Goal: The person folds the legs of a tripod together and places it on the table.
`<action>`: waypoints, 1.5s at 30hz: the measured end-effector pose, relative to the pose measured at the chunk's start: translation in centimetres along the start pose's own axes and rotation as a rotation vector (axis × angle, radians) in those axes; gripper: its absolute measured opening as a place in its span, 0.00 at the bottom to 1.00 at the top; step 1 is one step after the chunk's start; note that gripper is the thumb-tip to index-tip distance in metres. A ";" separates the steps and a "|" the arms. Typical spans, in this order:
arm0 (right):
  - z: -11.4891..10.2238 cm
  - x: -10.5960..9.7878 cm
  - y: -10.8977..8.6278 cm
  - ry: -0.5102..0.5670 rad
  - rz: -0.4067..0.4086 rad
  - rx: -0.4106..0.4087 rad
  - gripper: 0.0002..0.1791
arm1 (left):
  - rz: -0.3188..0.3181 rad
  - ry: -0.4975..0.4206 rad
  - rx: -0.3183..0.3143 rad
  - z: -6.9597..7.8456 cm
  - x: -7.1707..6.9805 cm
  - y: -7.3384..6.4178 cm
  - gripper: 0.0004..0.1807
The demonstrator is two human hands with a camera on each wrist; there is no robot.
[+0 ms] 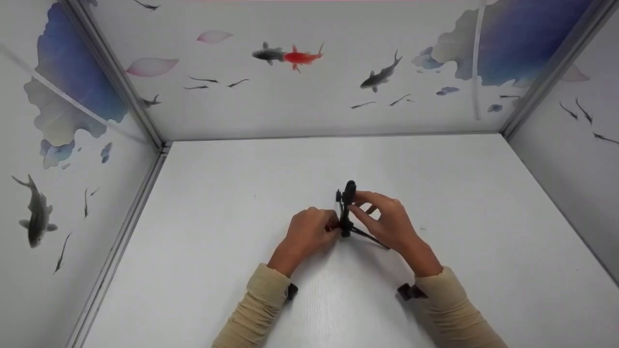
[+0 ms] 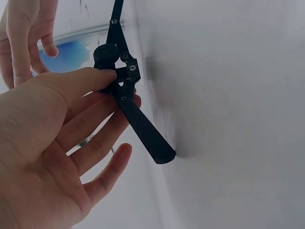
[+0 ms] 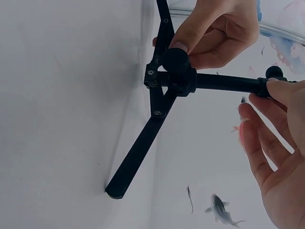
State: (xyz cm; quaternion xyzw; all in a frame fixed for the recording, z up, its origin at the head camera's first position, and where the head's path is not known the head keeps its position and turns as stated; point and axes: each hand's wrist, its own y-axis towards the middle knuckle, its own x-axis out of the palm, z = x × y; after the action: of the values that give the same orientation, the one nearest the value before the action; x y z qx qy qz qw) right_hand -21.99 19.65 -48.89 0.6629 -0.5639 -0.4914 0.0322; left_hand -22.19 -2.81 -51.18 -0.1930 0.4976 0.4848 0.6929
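Note:
A small black tripod [image 1: 346, 224] stands on the table with its legs spread, roughly in front of the person. My left hand [image 1: 309, 231] pinches the collar low on its post, beside a round knob [image 2: 106, 56]; the thumb lies against that knob. Higher up, my right hand [image 1: 390, 221] holds the upper end of the post between thumb and fingers, near a smaller knob [image 3: 274, 72]. One flat leg [image 3: 136, 155] slants down to the table in the right wrist view. The tripod's top piece [image 1: 350, 191] points upward, partly behind the right fingers.
The white table [image 1: 232, 179] spreads around both hands. Printed panels with fish [image 1: 379, 75] and leaves wall it in at the back and both sides, with metal corner posts [image 1: 118, 72]. A small black device [image 1: 411, 292] sits at each cuff.

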 end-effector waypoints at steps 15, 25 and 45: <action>0.3 0.0 -0.2 0.013 0.003 -0.005 0.17 | 0.038 -0.002 0.012 0.1 0.1 0.0 0.03; 0.3 0.0 -0.1 0.012 0.004 -0.005 0.17 | 0.039 -0.036 0.016 0.2 0.0 0.0 0.03; 0.4 -0.1 0.0 0.020 0.007 -0.021 0.18 | 0.037 -0.107 0.008 0.2 -0.2 0.0 0.03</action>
State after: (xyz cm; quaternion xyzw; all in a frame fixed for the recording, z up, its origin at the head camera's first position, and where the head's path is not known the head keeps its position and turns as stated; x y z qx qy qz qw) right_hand -22.20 19.88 -49.07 0.6654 -0.5609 -0.4904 0.0464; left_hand -22.05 -2.73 -50.95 -0.1549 0.4655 0.5049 0.7102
